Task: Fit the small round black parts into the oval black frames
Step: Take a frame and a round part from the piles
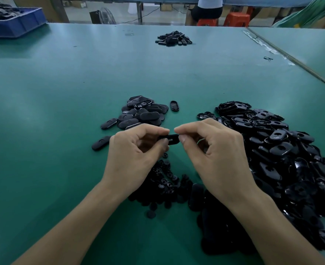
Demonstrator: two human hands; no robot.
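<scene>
The left hand [133,155] and right hand [215,153] each pinch 1 end of an oval black frame [172,139]. Its long axis runs level from the left fingers to the right fingers. Small round black parts [165,182] lie on the counter [52,111] beneath the fingers.

a broad green tabletop [62,92] meets a second green tabletop [301,46] along its right edge, the seam patched with clear tape [268,46]. a blue crate [14,25] sits at the far left corner. beyond the far edge are a pale floor [123,10], a fan [106,16], orange stools [236,19] and a seated person [208,8].
</scene>
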